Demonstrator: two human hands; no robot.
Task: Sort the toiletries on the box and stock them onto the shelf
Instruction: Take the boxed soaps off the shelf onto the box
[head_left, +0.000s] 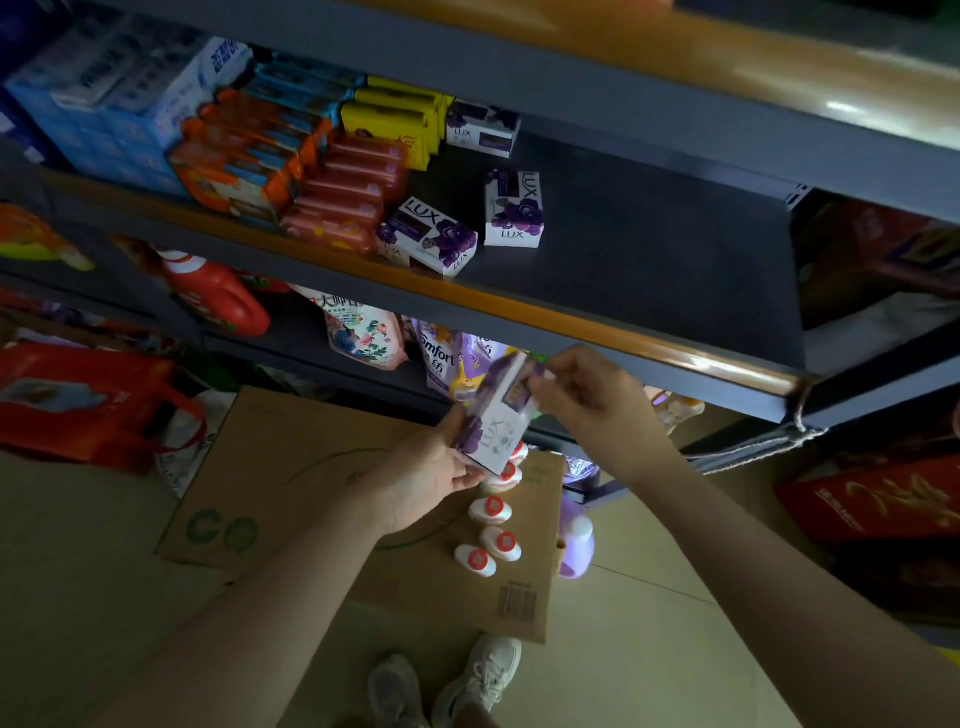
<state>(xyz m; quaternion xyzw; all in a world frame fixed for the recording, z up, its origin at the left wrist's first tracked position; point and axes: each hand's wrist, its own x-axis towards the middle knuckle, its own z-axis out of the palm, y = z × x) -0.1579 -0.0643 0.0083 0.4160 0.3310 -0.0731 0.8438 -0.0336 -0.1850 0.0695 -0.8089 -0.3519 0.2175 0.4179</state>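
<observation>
Hands first: both are on one white-and-purple cardboard LUX soap box (496, 415), held up in the air above the flat brown cardboard box (291, 467) and just below the front edge of the dark grey metal shelf with the orange trim (649, 249). Left hand (434, 475) grips the bottom end with fingers curled under it; right hand (587, 387) pinches the top end between thumb and fingertips. The soap box is tilted and a bit blurred.

On the shelf, three more purple LUX soap boxes sit apart from each other: one near the front edge (428, 236), one upright just beside it (514, 210), one further back (482, 129) next to yellow soap packs (392, 117). Pink soap packs (345, 200) are stacked left of those.

On the cardboard box, several white bottles with red caps (491, 535) stand in a loose row near its right edge. Pale sneakers (447, 680) show at the bottom.
</observation>
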